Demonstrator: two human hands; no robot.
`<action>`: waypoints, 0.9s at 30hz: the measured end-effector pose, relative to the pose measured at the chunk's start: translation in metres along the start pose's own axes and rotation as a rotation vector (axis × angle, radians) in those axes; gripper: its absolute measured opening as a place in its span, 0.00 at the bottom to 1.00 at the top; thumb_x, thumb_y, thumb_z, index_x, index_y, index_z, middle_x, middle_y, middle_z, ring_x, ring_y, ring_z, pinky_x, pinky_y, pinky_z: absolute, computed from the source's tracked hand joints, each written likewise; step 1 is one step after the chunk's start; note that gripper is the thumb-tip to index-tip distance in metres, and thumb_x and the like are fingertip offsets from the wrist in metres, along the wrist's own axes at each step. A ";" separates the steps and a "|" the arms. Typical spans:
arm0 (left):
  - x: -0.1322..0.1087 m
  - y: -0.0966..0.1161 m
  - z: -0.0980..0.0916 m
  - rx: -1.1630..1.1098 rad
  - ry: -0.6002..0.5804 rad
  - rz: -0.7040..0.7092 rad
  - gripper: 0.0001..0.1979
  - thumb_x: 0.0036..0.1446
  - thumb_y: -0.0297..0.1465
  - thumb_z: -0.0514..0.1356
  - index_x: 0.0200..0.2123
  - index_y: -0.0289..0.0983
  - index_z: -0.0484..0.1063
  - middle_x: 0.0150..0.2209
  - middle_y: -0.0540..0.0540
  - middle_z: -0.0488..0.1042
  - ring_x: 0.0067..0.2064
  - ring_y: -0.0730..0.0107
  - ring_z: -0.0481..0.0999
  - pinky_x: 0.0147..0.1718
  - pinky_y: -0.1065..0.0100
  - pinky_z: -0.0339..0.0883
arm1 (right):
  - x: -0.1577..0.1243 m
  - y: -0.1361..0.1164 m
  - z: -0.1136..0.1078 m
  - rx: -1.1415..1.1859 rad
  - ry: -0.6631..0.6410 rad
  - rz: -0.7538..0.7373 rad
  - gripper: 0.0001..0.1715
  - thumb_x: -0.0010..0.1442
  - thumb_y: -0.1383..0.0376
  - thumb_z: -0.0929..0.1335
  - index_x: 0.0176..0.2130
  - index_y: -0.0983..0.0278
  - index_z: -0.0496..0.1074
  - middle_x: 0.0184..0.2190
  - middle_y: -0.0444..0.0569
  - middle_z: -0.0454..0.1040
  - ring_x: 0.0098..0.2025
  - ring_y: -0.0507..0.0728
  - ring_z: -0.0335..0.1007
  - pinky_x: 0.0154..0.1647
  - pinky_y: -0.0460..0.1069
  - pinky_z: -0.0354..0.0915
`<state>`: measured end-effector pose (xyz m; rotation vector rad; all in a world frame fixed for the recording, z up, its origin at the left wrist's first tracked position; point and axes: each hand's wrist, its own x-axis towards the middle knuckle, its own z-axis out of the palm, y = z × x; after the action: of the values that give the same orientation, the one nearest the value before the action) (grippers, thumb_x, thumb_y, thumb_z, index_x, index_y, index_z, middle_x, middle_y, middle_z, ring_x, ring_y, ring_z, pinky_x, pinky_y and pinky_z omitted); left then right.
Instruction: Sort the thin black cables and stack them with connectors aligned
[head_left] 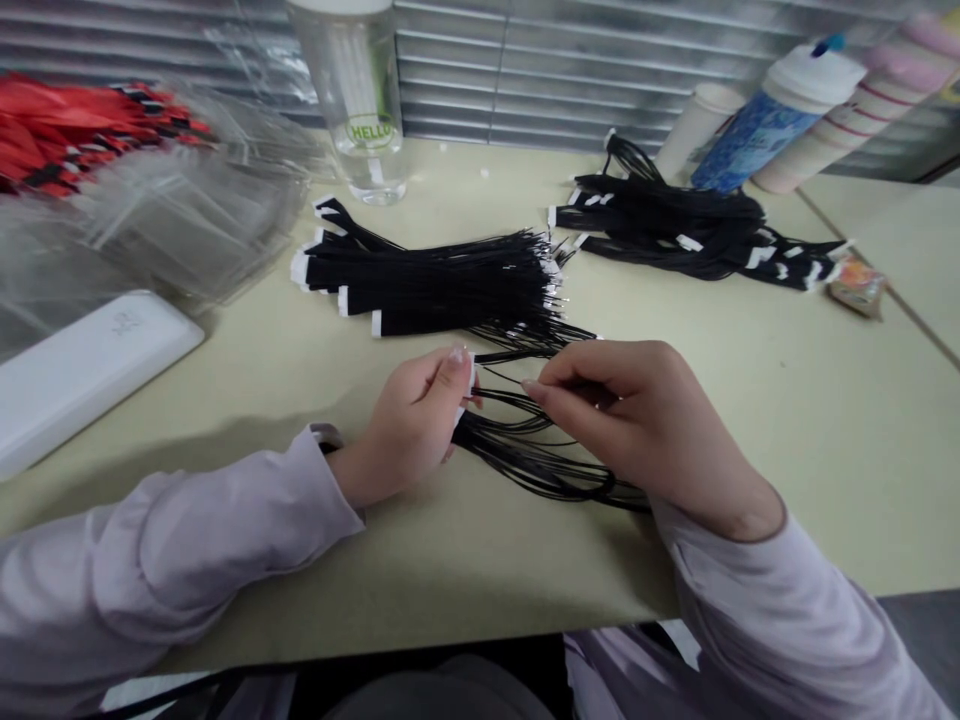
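My left hand (409,420) is closed round the white connector (471,375) of a black wire harness (540,455), thumb on top. From it the thin black wires fan out to the right and droop in loops over the table. My right hand (637,420) pinches a single black wire (504,374) between thumb and forefinger, close to the connector; the other fingers are curled. Just beyond both hands lies a stack of black wire bundles (442,280), white connectors at the left and thin loose ends at the right.
More black wire bundles (667,225) lie at the back right beside a small wrapped packet (857,285). A clear bottle (360,110), a blue bottle (772,120) and a pink one (840,120) stand along the blinds. Clear plastic bags (195,215) and a white case (90,370) are at left.
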<state>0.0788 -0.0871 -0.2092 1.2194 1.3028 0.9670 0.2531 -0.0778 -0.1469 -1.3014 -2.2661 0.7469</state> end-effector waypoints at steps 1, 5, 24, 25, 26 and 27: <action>0.000 0.000 0.000 -0.004 -0.002 -0.001 0.20 0.58 0.46 0.45 0.26 0.36 0.61 0.15 0.54 0.60 0.11 0.80 0.59 0.07 0.78 0.53 | 0.000 0.000 -0.001 -0.005 -0.006 -0.008 0.08 0.55 0.66 0.63 0.26 0.64 0.68 0.19 0.41 0.63 0.22 0.47 0.53 0.23 0.44 0.53; 0.000 -0.002 0.000 0.000 -0.012 0.026 0.20 0.57 0.46 0.46 0.25 0.36 0.61 0.15 0.54 0.59 0.11 0.81 0.59 0.08 0.78 0.53 | 0.001 0.001 -0.004 -0.011 -0.034 -0.025 0.07 0.55 0.66 0.63 0.28 0.63 0.70 0.22 0.42 0.67 0.24 0.48 0.57 0.25 0.44 0.54; 0.000 0.000 0.000 0.031 -0.018 -0.002 0.21 0.56 0.47 0.46 0.26 0.36 0.62 0.19 0.52 0.61 0.13 0.81 0.59 0.08 0.77 0.56 | 0.006 0.009 0.003 -0.154 0.155 -0.017 0.09 0.53 0.61 0.67 0.32 0.65 0.67 0.23 0.43 0.66 0.23 0.47 0.57 0.25 0.43 0.54; 0.002 0.001 0.001 -0.016 0.010 -0.051 0.22 0.55 0.49 0.46 0.26 0.36 0.61 0.20 0.52 0.62 0.12 0.81 0.59 0.07 0.76 0.55 | 0.005 0.010 -0.003 -0.228 0.169 0.017 0.13 0.50 0.59 0.69 0.32 0.66 0.66 0.23 0.43 0.66 0.24 0.47 0.57 0.25 0.43 0.54; 0.003 0.002 0.001 -0.058 0.045 -0.091 0.22 0.55 0.50 0.46 0.26 0.36 0.61 0.20 0.52 0.63 0.11 0.81 0.58 0.06 0.76 0.55 | 0.004 0.011 -0.008 -0.313 0.161 0.047 0.15 0.48 0.58 0.69 0.31 0.66 0.66 0.23 0.44 0.67 0.24 0.48 0.57 0.25 0.44 0.54; 0.005 0.002 0.002 -0.096 0.078 -0.123 0.22 0.54 0.50 0.46 0.26 0.36 0.61 0.21 0.52 0.63 0.11 0.81 0.58 0.05 0.76 0.54 | 0.002 0.012 -0.013 -0.396 0.122 0.074 0.15 0.47 0.57 0.70 0.29 0.65 0.66 0.23 0.44 0.67 0.24 0.48 0.58 0.24 0.44 0.53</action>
<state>0.0814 -0.0824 -0.2078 1.0256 1.3606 0.9853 0.2673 -0.0678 -0.1439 -1.5641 -2.3520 0.2342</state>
